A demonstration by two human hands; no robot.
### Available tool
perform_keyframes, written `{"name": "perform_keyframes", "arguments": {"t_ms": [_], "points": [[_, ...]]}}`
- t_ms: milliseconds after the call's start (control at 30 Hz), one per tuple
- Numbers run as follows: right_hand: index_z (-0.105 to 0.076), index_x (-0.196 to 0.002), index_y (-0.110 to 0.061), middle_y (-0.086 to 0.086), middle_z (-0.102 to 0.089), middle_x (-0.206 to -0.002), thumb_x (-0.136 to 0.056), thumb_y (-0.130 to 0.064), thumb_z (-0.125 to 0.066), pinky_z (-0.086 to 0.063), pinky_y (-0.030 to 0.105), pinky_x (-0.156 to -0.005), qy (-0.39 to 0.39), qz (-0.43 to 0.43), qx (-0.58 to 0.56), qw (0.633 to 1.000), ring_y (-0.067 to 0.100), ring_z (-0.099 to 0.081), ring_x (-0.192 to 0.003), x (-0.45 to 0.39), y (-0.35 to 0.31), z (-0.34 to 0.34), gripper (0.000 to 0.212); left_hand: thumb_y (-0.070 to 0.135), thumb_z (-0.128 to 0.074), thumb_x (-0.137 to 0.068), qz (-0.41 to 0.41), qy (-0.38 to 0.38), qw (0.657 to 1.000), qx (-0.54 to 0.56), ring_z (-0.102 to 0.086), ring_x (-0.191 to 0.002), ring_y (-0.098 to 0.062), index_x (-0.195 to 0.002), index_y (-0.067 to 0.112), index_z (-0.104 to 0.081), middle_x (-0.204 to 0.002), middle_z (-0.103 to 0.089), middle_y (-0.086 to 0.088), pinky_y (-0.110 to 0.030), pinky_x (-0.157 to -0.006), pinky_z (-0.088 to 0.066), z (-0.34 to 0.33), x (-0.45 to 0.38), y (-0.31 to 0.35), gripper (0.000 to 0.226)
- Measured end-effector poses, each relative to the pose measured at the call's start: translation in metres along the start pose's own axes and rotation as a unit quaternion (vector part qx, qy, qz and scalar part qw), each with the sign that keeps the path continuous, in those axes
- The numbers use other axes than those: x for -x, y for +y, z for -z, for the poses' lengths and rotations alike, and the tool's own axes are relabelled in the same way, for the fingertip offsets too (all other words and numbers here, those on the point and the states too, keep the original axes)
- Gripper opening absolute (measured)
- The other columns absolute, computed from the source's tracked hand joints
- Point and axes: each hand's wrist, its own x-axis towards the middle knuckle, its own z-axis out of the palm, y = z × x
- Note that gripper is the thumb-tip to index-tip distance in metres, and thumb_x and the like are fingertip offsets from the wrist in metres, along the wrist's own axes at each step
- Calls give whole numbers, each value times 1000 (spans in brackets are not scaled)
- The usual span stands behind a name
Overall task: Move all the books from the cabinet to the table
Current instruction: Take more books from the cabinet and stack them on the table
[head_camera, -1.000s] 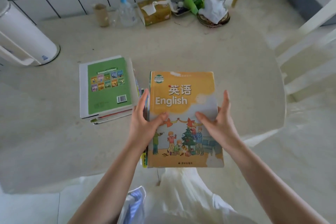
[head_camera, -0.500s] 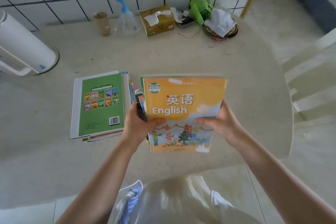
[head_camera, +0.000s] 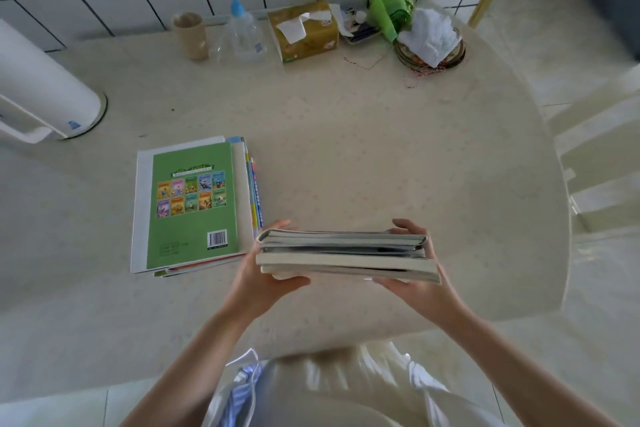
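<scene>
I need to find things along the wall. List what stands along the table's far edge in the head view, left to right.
white cylindrical appliance → brown cup → clear pump bottle → tissue box → small tray of odds and ends → green bag → white cloth on a round woven mat

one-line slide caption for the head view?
Both hands, left hand and right hand, hold a bundle of books edge-on above the table, beside the stack.
</scene>
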Motion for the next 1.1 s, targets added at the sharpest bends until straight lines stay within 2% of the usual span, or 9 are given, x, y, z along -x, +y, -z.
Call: {"name": "perform_keyframes", "arguments": {"t_ms": [133,233,333,433,500,567,667,833,1100], "points": [[-35,-140,-31,1,-58,-123,-71,-12,-82,-49,54,-93,-50,-30,6,998,28,-59,-113,-1,21,4,86,31,-95,-54,99,-54,992,48,-58,-121,-31,-135,32,-47,-130,-60,-6,-45,-98,-49,0,1,-23,94],[-47,-131,-23,1,-61,-120,-72,-12,-79,-48,60,-85,-63,-50,22,997,28,-62,-106,0,30,6,68,41,-95,-51,131,-56,988,55,-61,-110,-41,-119,22,-61,-112,-67,-11,-60,-91,-51,-1,2,-30,78],[-57,-119,-12,5,-67,-110,-72,-43,-80,-51,54,-87,-45,-54,11,997,25,-65,-101,-3,26,4,61,61,-90,-39,134,-22,991,10,-67,-100,-18,-106,35,-65,-99,-71,11,-44,-88,-56,-4,2,-18,76],[-66,-106,-8,-2,-72,-99,-67,-46,-82,-53,39,-90,-46,-77,37,995,10,-68,-96,-8,17,6,57,38,-93,-43,90,-2,996,-30,-63,-83,12,-90,64,-61,-89,-67,34,-24,-81,-53,-5,5,-4,63],[-67,-103,-16,-5,-73,-97,-67,-21,-86,-53,37,-87,-62,-99,69,991,9,-67,-94,-14,12,9,40,42,-89,-43,98,-17,994,-39,-64,-73,8,-83,65,-63,-82,-69,32,-29,-75,-55,-1,6,4,53],[-61,-106,-25,-13,-72,-98,-69,-7,-83,-52,29,-83,-94,-123,52,987,6,-66,-97,-22,2,13,46,51,-84,-42,111,-34,993,-28,-70,-72,-5,-80,56,-69,-80,-74,20,-39,-73,-59,6,9,9,41],[-54,-111,-33,-12,-71,-103,-71,4,-79,-53,26,-85,-143,-136,-21,980,7,-66,-103,-37,-19,13,60,41,-92,-42,136,-39,990,10,-73,-88,-13,-92,35,-72,-93,-77,10,-44,-78,-60,20,12,18,54],[-46,-131,-33,-8,-65,-121,-74,-8,-78,-52,30,-91,-180,-146,-106,967,10,-61,-112,-55,-63,-5,70,11,-89,-57,158,2,984,76,-73,-87,-11,-104,22,-61,-90,-76,13,-28,-67,-60,51,9,37,55],[-48,-131,-16,6,-69,-117,-80,-10,-71,-54,44,-84,-153,-222,-221,937,27,-66,-107,-96,-120,-86,56,30,-82,-69,173,88,969,155,-75,-82,-17,-114,24,-59,-96,-76,-1,-41,-71,-60,140,-12,54,51]]}}
